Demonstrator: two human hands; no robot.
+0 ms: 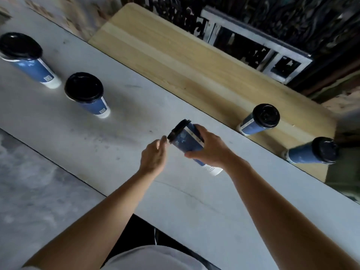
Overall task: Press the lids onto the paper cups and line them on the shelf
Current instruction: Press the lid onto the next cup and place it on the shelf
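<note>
My right hand (pixel 211 148) grips a blue paper cup (pixel 186 140) around its middle and holds it tilted above the grey table, its black lid (pixel 177 131) pointing up and to the left. My left hand (pixel 154 156) is beside the lid, fingertips touching its rim, with nothing held. Two lidded blue cups (pixel 258 121) (pixel 313 152) stand on the wooden shelf (pixel 175 61) at the right. Two more lidded cups (pixel 85 94) (pixel 27 59) stand on the table at the left.
The grey table (pixel 97 143) runs diagonally across the view; the lower wooden shelf lies along its far edge. Beyond the shelf is a dark carved screen with a framed panel (pixel 253 45). Grey floor (pixel 29 182) shows at the lower left.
</note>
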